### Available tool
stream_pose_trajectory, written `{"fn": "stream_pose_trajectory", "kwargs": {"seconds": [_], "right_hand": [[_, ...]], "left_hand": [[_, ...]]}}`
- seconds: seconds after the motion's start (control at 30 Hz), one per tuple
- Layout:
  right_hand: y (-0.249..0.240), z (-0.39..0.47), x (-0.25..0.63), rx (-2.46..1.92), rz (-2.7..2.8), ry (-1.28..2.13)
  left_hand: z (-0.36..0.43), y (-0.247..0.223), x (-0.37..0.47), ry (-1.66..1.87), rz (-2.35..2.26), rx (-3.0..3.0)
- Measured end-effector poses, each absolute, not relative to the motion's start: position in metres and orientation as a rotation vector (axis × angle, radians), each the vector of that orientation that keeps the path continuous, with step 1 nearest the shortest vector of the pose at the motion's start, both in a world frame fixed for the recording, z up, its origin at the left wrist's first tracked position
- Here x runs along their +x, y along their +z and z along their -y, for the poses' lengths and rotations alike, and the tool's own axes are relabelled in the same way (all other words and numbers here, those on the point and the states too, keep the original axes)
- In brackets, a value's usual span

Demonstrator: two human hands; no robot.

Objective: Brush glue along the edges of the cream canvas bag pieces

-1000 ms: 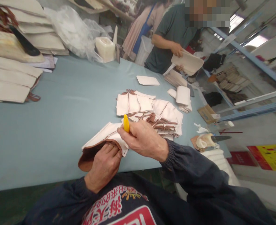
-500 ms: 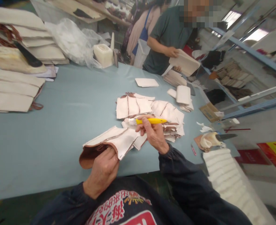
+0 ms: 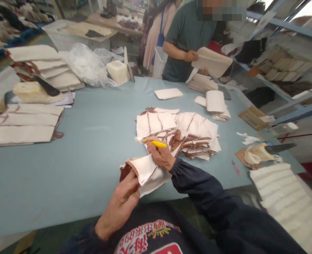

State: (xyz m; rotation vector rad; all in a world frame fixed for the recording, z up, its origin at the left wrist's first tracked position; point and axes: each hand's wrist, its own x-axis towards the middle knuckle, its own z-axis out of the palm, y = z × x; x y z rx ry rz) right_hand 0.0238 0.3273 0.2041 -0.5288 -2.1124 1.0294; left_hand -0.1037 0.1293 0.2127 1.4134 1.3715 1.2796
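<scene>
My left hand (image 3: 121, 201) grips the near edge of a cream fabric pouch (image 3: 145, 168) with brown lining, fingers partly inside its folded opening. In my right hand (image 3: 162, 155) is a yellow-handled brush (image 3: 158, 144), its blurred whitish tip pointing left. The right hand rests at the pouch's far end, against the stack. Beyond it lies a pile of similar cream pieces (image 3: 195, 123) with brown edges.
On the left are more stacked cream pieces (image 3: 31, 121), a plastic bag (image 3: 84, 67) and a whitish block (image 3: 117, 72). A small cutter (image 3: 235, 167) and a tub with a dark handle (image 3: 256, 155) lie right. Across the table (image 3: 92, 169) a person (image 3: 185, 38) holds a panel.
My right hand has moved down and left with the brush, nearer the pouch. The pouch has shifted right and its opening is folded narrower. The view has turned slightly left.
</scene>
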Motion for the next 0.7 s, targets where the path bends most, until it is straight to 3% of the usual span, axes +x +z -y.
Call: {"fn": "stream_pose_trajectory", "kwargs": {"seconds": [0.13,0.33,0.53,0.7], "right_hand": [[0.222,-0.328,0.032,-0.401,2.082,0.839],[0.238,-0.325,0.033,-0.119,2.002,0.622],[0.274,-0.321,0.046,-0.379,1.614,1.122],[0.309,-0.323,0.051,-0.255,1.768,1.376]], "left_hand": [[-0.138,0.223,-0.119,1.295,-1.125,0.932],[-0.17,0.241,-0.122,1.282,-1.396,0.924],[-0.181,0.266,-0.12,1.264,-1.42,1.035],[-0.176,0.28,-0.128,1.141,-1.618,1.201]]}}
